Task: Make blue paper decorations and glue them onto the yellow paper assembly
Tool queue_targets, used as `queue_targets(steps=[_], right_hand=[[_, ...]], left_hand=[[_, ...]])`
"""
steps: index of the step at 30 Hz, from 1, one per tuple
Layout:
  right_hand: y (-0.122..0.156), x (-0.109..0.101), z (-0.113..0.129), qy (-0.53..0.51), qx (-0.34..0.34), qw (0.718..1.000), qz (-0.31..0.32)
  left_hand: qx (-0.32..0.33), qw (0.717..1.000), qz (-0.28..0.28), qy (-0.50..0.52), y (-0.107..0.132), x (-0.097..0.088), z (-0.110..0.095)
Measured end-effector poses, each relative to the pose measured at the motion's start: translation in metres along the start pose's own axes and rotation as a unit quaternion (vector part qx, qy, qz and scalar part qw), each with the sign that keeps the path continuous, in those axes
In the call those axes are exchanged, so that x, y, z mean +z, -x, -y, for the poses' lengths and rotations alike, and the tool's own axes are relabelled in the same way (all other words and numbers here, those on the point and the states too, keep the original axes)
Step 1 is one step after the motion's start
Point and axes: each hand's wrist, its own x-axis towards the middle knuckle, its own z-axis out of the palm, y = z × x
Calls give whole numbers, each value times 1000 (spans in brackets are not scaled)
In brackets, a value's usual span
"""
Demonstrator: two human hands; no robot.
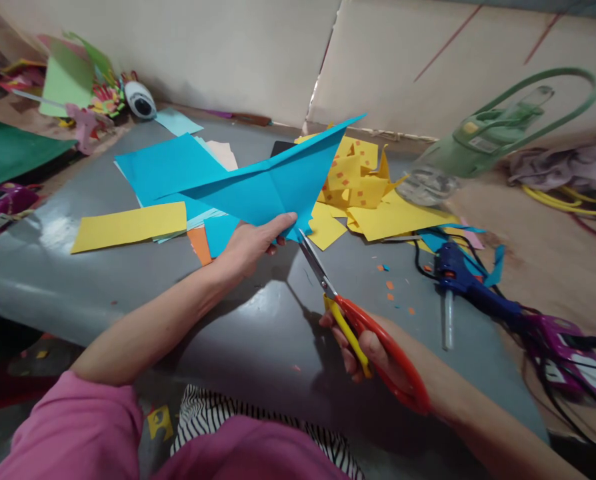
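A folded sheet of blue paper [273, 190] is pinched near its lower corner by my left hand [258, 243], the thumb lying on top. My right hand [363, 347] grips scissors [351, 317] with one red and one yellow handle. Their blade tips touch or nearly touch the lower right edge of the blue paper, just right of my left thumb. Under and behind the held sheet lie more blue paper [163, 163], a yellow strip [131, 228] and an orange piece [199, 245].
Yellow paper shapes with orange squares [355, 177] stand behind the held paper. A blue glue gun [458, 280] with black cords lies at right, a green-topped clear bottle [458, 157] behind it. Small paper scraps [390, 287] dot the grey table [258, 333]. A pink glue gun [83, 127] is far left.
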Motion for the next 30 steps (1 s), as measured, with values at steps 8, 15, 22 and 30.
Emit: queue_targets(steps=[8, 15, 22, 30], right_hand=[[-1, -1, -2, -4, 0, 1000, 13], [0, 0, 4, 5, 12, 1000, 10], [0, 0, 5, 10, 23, 1000, -1], [0, 0, 8, 11, 15, 1000, 4]], left_hand=[[9, 1000, 15, 18, -4, 0, 6], [4, 999, 13, 32, -5, 1, 6], [3, 999, 15, 32, -4, 2, 5], [6, 1000, 11, 20, -3, 3, 6]])
